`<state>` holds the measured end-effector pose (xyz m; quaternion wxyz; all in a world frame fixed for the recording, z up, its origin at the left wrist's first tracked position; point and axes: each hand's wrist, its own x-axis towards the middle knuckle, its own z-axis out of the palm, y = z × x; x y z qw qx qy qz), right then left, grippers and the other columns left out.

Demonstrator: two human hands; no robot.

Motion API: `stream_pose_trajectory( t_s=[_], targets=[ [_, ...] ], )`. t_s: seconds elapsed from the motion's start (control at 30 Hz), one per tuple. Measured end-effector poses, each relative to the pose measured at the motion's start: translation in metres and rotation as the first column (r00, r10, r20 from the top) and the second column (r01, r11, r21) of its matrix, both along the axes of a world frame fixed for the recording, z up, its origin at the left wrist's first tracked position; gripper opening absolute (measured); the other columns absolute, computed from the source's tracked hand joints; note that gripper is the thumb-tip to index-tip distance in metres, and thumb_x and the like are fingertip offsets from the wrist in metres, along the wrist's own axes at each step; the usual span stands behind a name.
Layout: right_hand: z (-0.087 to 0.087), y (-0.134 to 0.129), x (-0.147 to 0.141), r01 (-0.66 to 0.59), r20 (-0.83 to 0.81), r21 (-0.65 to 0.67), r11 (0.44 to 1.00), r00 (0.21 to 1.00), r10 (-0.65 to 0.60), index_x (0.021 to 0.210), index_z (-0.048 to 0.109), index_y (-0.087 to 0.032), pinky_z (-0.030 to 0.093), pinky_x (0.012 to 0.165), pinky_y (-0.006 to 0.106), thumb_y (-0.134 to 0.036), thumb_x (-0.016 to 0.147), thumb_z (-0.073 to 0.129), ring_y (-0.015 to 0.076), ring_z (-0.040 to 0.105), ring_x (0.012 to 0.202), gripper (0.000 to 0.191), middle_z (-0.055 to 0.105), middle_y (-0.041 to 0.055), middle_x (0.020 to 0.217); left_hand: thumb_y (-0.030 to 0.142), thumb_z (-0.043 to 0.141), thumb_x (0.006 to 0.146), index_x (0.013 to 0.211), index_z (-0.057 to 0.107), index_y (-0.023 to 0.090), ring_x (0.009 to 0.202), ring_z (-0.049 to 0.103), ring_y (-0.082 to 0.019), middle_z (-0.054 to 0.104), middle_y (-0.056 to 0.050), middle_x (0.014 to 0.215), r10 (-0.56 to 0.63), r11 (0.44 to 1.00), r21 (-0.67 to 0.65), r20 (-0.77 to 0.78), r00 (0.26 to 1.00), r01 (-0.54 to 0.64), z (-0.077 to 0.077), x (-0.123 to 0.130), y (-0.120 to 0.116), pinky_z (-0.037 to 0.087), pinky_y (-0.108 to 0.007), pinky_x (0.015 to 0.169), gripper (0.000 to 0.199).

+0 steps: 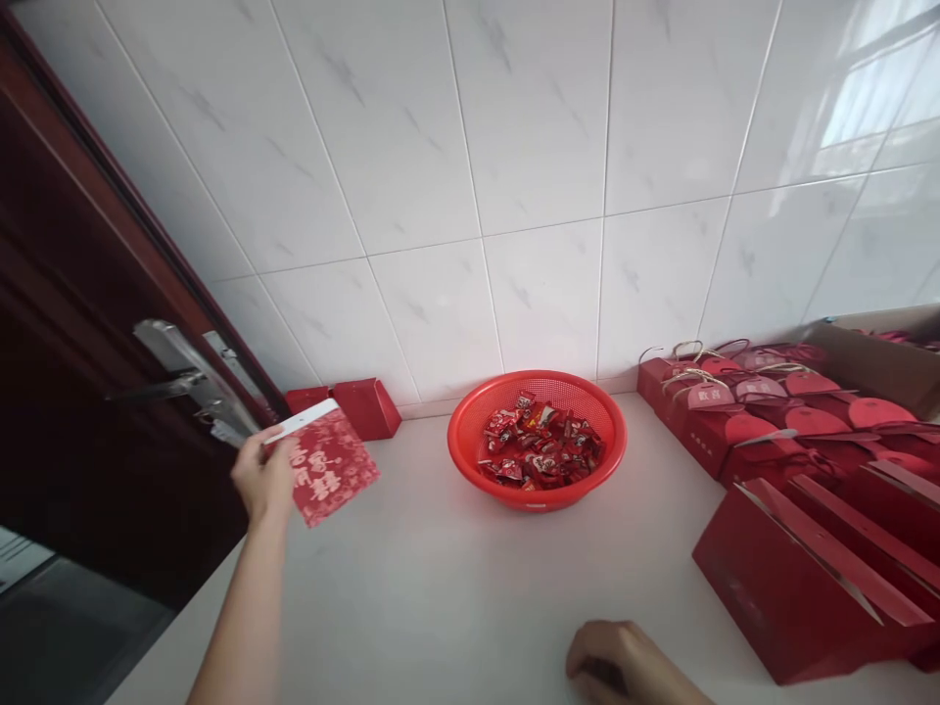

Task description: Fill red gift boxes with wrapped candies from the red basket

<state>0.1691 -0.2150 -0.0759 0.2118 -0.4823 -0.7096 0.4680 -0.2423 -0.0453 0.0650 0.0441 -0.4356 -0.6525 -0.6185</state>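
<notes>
At the left, my left hand point(265, 475) grips the white top edge of a flat red packet point(330, 470) with pale lettering and a floral pattern, held up above the table. My right hand point(613, 661) is low in the view near the front edge, its fingers curled inward; whether anything is inside them is hidden. Between and beyond the hands sits a red plastic basket point(464, 460) holding several small red wrapped sweets point(543, 446). Behind the packet, red boxes point(371, 409) stand against the wall.
Rows of red gift boxes point(701, 431) with string handles line the right. Larger open red boxes point(793, 587) stand nearer, at the right front. A cardboard box point(873, 357) is at the far right. A dark door with a metal handle point(198, 377) borders the white table point(441, 587) at left.
</notes>
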Motion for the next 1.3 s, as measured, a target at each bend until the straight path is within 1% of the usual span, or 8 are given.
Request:
stream_pose_trajectory(
  t_s=[0.17,0.37,0.53,0.63,0.73,0.93,1.13,1.3],
  targets=[
    [0.007,-0.004,-0.001,-0.031,-0.049,0.074,0.997,0.998,0.035,0.098,0.069,-0.019,0.044,0.066,0.025,-0.018,0.085,0.052,0.0129,0.054,0.068,0.022,0.068,0.0042,0.087,0.03,0.072,0.059,0.089,0.074,0.016,0.07,0.064,-0.017,0.074,-0.001,0.084,-0.381,0.916,-0.004,0.297,0.876,0.4,-0.018,0.06,-0.044,0.05,-0.024,0.061,0.033],
    [0.03,-0.005,-0.003,0.101,-0.318,0.148,0.984,0.947,-0.049,0.139,0.042,-0.023,0.051,0.069,0.027,-0.048,0.091,0.059,0.0115,0.058,0.074,0.057,0.056,0.0131,0.131,0.038,0.07,0.073,0.075,0.073,0.017,0.062,0.067,-0.018,0.075,-0.003,0.072,-0.653,0.754,-0.056,0.036,0.756,0.654,-0.049,0.163,-0.099,0.054,-0.025,0.059,0.022],
    [0.056,0.007,-0.003,0.109,-0.278,0.286,0.952,0.96,-0.026,0.114,0.054,-0.02,0.045,0.063,0.025,-0.033,0.092,0.059,0.0107,0.054,0.066,0.026,0.065,0.0037,0.099,0.027,0.068,0.08,0.076,0.073,0.019,0.061,0.069,-0.015,0.075,-0.001,0.07,-0.697,0.692,0.027,-0.236,0.677,0.722,-0.064,0.204,-0.113,0.055,-0.022,0.061,0.011],
    [0.06,0.017,0.0,0.166,-0.217,0.37,0.914,0.972,-0.088,0.091,0.054,-0.02,0.043,0.063,0.025,-0.021,0.09,0.055,0.0116,0.05,0.065,0.002,0.06,0.0,0.081,0.032,0.065,0.084,0.087,0.072,0.018,0.063,0.069,-0.016,0.076,-0.003,0.077,-0.713,0.69,0.008,-0.17,0.681,0.724,-0.067,0.212,-0.112,0.055,-0.022,0.06,0.017],
    [0.057,0.023,0.004,0.177,-0.155,0.426,0.887,0.98,-0.121,0.082,0.049,-0.02,0.04,0.061,0.025,-0.016,0.086,0.055,0.0118,0.05,0.064,0.009,0.058,-0.0005,0.079,0.04,0.06,0.087,0.093,0.072,0.017,0.071,0.071,-0.018,0.077,-0.005,0.086,-0.757,0.654,-0.095,-0.066,0.65,0.751,-0.069,0.213,-0.113,0.057,-0.024,0.064,0.026],
    [0.054,0.025,0.009,0.123,-0.141,0.408,0.905,0.988,-0.071,0.094,0.05,-0.021,0.04,0.061,0.024,-0.022,0.087,0.058,0.0123,0.052,0.063,0.011,0.059,-0.0022,0.077,0.045,0.06,0.085,0.085,0.074,0.019,0.074,0.071,-0.022,0.076,-0.005,0.083,-0.808,0.564,-0.27,0.017,0.59,0.78,-0.063,0.201,-0.114,0.056,-0.028,0.068,0.029],
    [0.051,0.023,0.015,0.133,-0.199,0.38,0.915,0.978,-0.059,0.129,0.047,-0.019,0.045,0.065,0.026,-0.048,0.09,0.062,0.014,0.056,0.069,0.051,0.062,0.0008,0.083,0.061,0.055,0.087,0.097,0.075,0.017,0.081,0.071,-0.026,0.075,-0.009,0.083,-0.892,0.419,-0.283,0.048,0.449,0.863,-0.03,0.186,-0.101,0.057,-0.037,0.079,0.049],
    [0.05,0.02,0.02,0.237,-0.297,0.409,0.881,0.948,-0.117,0.13,0.049,-0.018,0.047,0.066,0.026,-0.053,0.095,0.053,0.0134,0.056,0.07,0.05,0.06,0.0015,0.084,0.057,0.057,0.087,0.101,0.075,0.016,0.091,0.071,-0.026,0.077,-0.01,0.091,-0.89,0.405,-0.436,0.011,0.455,0.803,0.005,0.189,-0.053,0.056,-0.036,0.087,0.047]
  ],
)
